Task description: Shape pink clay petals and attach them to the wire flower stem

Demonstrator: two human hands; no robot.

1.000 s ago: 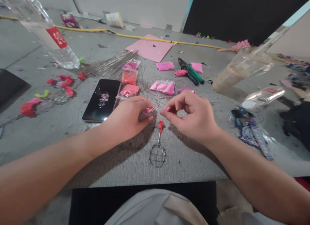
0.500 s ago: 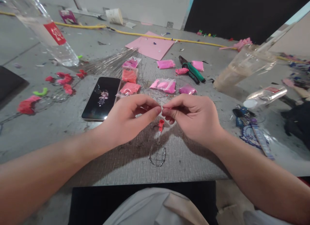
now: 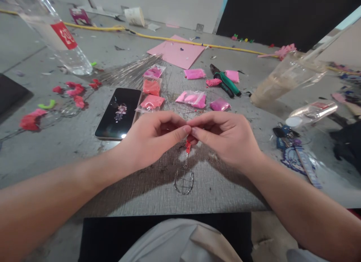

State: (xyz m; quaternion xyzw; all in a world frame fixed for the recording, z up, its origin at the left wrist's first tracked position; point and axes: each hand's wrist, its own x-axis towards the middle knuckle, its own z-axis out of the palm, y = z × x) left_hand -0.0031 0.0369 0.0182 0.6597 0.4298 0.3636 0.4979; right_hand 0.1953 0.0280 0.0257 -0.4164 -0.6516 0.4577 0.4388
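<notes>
My left hand [image 3: 158, 137] and my right hand [image 3: 228, 139] meet over the table, thumbs and index fingertips pinched together. Whatever they pinch is hidden between the fingertips. Just under the fingers is a small red piece [image 3: 188, 146] on a twisted wire stem, which runs down to a wire loop [image 3: 184, 182] with crossed wires inside, lying on the grey table. Beyond my hands lie clear bags of pink clay [image 3: 191, 99] and orange-red clay [image 3: 151, 102].
A phone [image 3: 118, 113] lies left of my left hand. Green-handled pliers [image 3: 225, 81], a pink sheet [image 3: 177, 53] and thin wires [image 3: 129, 70] are farther back. A bottle [image 3: 67, 47] stands left, a cup [image 3: 282, 79] right; keys [image 3: 284, 134] lie at the right.
My fingertips have come together, closing the small gap between the hands. They now cover the top of the red piece.
</notes>
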